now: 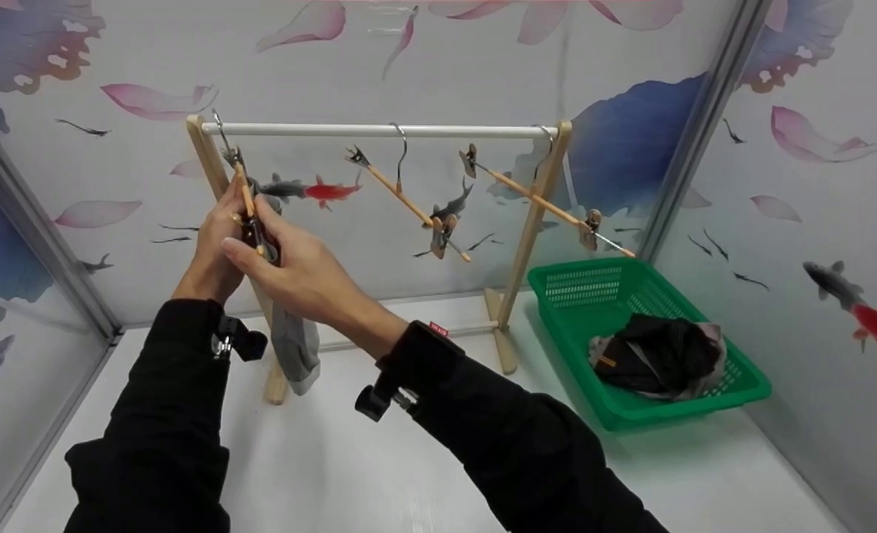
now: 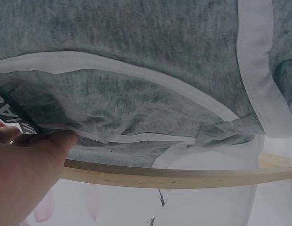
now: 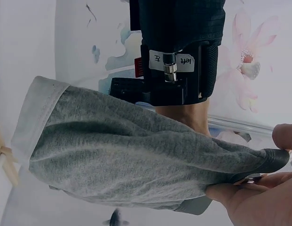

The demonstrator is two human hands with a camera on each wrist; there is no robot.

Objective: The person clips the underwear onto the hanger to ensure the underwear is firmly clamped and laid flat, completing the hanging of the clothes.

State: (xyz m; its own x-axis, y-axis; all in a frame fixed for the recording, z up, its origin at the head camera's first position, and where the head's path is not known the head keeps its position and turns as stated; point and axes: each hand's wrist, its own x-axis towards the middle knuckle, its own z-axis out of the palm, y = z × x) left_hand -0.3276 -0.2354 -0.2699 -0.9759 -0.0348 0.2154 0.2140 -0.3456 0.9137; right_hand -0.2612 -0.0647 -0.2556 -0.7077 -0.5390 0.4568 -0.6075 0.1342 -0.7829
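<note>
Grey underpants [image 3: 131,150] with white trim hang down from a wooden clip hanger [image 1: 246,191] at the left end of the rail. In the left wrist view, my left hand [image 2: 35,169] pinches their dark lettered waistband [image 2: 16,113] between thumb and fingers. My right hand [image 1: 308,274] is at the hanger's near end, thumb and fingers around the metal clip [image 3: 249,179] beside the waistband. Both hands are close together, and they hide much of the clip in the head view. Below them the grey cloth [image 1: 295,348] drops beside the rack's left leg.
A wooden rack with a white rail [image 1: 312,130] stands on the white table [image 1: 379,459]. Two more clip hangers, the middle one [image 1: 401,198] and the right one [image 1: 534,196], hang there bare. At right, a green basket [image 1: 556,326] holds dark, crumpled clothes [image 1: 660,359]. Printed panels enclose the table.
</note>
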